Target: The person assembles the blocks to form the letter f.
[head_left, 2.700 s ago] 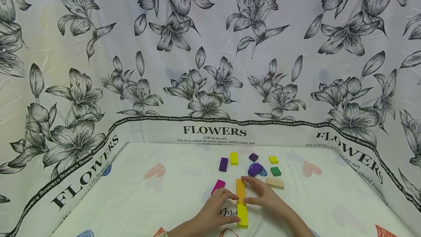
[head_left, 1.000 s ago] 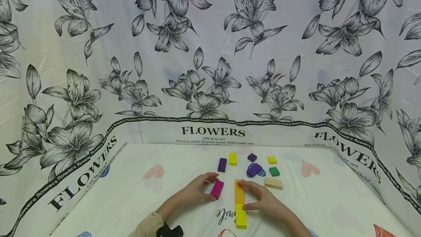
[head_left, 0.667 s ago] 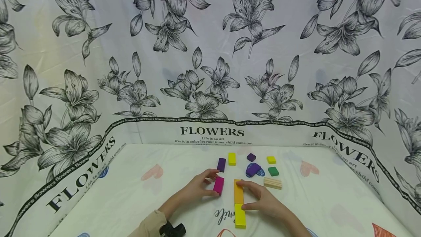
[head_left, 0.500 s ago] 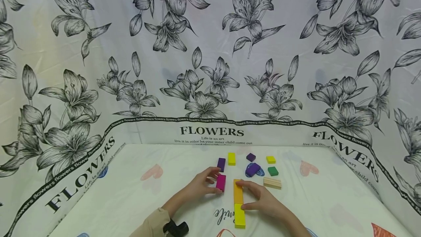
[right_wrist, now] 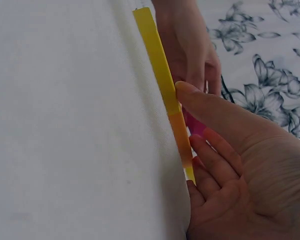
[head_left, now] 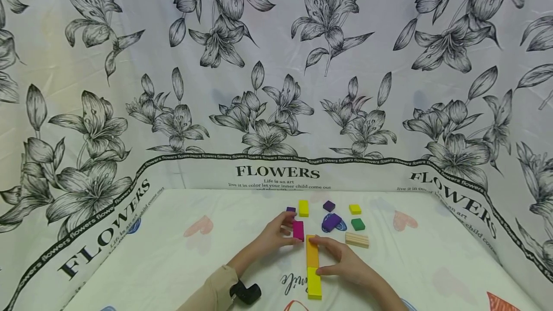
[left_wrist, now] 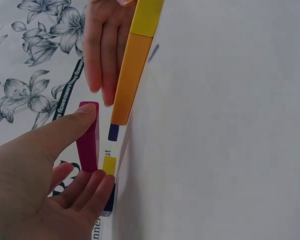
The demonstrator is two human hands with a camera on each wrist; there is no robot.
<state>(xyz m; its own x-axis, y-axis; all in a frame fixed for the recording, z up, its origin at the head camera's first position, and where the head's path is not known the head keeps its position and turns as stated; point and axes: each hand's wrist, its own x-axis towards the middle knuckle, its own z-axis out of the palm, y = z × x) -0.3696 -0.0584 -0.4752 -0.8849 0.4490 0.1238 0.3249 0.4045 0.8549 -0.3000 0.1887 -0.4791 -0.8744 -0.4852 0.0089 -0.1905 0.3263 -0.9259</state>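
My left hand (head_left: 271, 235) pinches a magenta block (head_left: 298, 231) between thumb and fingers, just left of the far end of a row. That row is an orange block (head_left: 312, 252) end to end with a yellow block (head_left: 314, 284). In the left wrist view the magenta block (left_wrist: 88, 142) spans from thumb tip to fingertips. My right hand (head_left: 349, 264) rests along the row's right side, its thumb touching the yellow block (right_wrist: 157, 57) near the joint. Its forefinger is at the orange block's far end, and its other fingers look straight or relaxed.
Behind the hands lie a purple block (head_left: 291, 209), partly hidden by the left hand, and a yellow block (head_left: 304, 208). Farther right are two purple pieces (head_left: 331, 222), a small yellow one (head_left: 355, 209), a green one (head_left: 357, 224) and a ridged wooden block (head_left: 356, 239).
My left hand has left the row, taken hold of the magenta block and carried it right and away from me, towards the orange block's far end. The right hand has stayed at the row.
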